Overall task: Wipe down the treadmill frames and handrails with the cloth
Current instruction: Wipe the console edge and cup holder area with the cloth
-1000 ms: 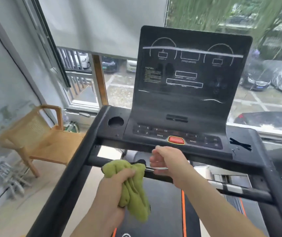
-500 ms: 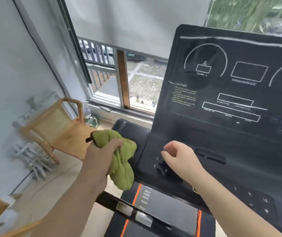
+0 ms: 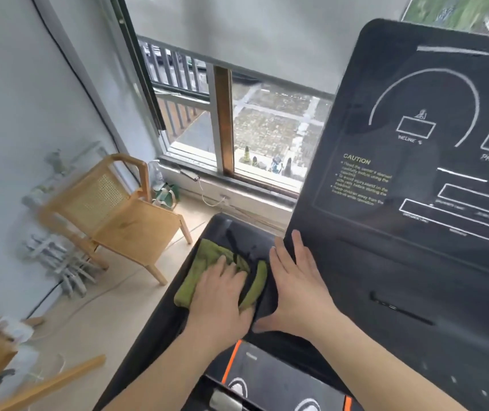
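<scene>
**Green cloth pressed flat on the treadmill's left corner**

Head view: the green cloth [image 3: 201, 262] lies on the black left corner of the treadmill frame [image 3: 237, 231], just beside the foot of the big console screen [image 3: 415, 188]; the left hand [image 3: 222, 295] lies flat on top of it, fingers straight and spread, pressing down and not curled round it; the right hand [image 3: 296, 286] is flat too, fingers straight, resting on the black top next to the screen's lower edge, with nothing in it; one rolled fold of the cloth pokes out between the two hands.

The cloth looks soft, light and floppy; I think it will bunch up and slide easily on the smooth black plastic; a flat palm on its middle should push it well, and a pinch at a thick fold should lift it; it won't break.

Its long side runs away from the person, along the frame's side; the far end points at the window [image 3: 267, 123], the near end at the left wrist.

A wooden chair [image 3: 124, 215] stands on the floor to the left, well apart.
</scene>
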A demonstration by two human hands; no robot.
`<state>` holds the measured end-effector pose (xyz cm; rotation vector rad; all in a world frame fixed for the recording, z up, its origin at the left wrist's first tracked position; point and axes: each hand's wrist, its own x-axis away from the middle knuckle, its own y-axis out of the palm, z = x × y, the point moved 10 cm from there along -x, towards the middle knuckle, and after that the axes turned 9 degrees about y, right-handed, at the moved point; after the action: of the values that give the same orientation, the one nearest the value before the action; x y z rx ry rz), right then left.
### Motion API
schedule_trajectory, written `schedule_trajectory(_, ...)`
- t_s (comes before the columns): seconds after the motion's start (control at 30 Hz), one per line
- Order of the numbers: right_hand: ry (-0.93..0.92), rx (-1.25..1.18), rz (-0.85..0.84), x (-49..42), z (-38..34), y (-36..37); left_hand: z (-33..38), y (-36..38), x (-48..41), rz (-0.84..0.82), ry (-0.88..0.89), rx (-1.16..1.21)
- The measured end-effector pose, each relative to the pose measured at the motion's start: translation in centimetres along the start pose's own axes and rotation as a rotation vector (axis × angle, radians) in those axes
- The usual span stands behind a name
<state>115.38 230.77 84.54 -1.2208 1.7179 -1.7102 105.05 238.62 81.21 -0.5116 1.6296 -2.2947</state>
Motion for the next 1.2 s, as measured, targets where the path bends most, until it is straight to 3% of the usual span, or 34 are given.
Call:
schedule_trajectory(0.2, 0.065, -0.014, -0.029, -0.3, 0.1, 0.4, -1.0, 0.1, -0.8, -0.037, 0.217, -0.041)
schedule_trajectory(0.4, 0.096, -0.035, -0.073, -0.8, 0.0, 0.6, -0.1, 0.3, -1.7, 0.026, 0.209, -0.128)
schedule_trajectory(0.57, 0.107, -0.002, -0.092, -0.9, -0.3, 0.8, 2.1, -0.6, -3.4, -0.111, 0.205, -0.292)
schedule_trajectory(0.7, 0.101, -0.008, -0.088, -0.7, -0.3, 0.8, 0.1, -0.7, -5.2, -0.138, -0.073, -0.024)
schedule_trajectory(0.83, 0.081, -0.01, -0.058, -0.4, -0.4, 0.6, -3.0, 0.7, -4.0, -0.142, -0.608, 0.665)
schedule_trajectory(0.87, 0.076, -0.013, -0.052, -0.4, -0.5, 0.6, -3.0, 0.9, -3.4, -0.119, -0.662, 0.805)
schedule_trajectory(0.9, 0.074, -0.011, -0.053, -0.4, -0.5, 0.6, -2.6, 0.5, -3.2, -0.099, -0.623, 0.835)
schedule_trajectory(0.97, 0.082, -0.001, -0.072, -0.6, -0.6, 0.8, -0.9, 0.2, -3.3, -0.164, -0.321, 0.659)
schedule_trajectory(1.03, 0.104, -0.01, -0.091, -0.6, -0.5, 0.9, 0.6, 0.1, -2.7, -0.29, -0.003, 0.295)
schedule_trajectory(1.1, 0.117, -0.005, -0.104, -0.5, -0.5, 0.9, 0.9, -1.0, -2.6, -0.296, 0.274, -0.191)
schedule_trajectory(1.2, 0.118, 0.022, -0.106, -0.4, -0.6, 1.0, -0.2, -1.2, -2.3, -0.245, 0.481, -0.503)
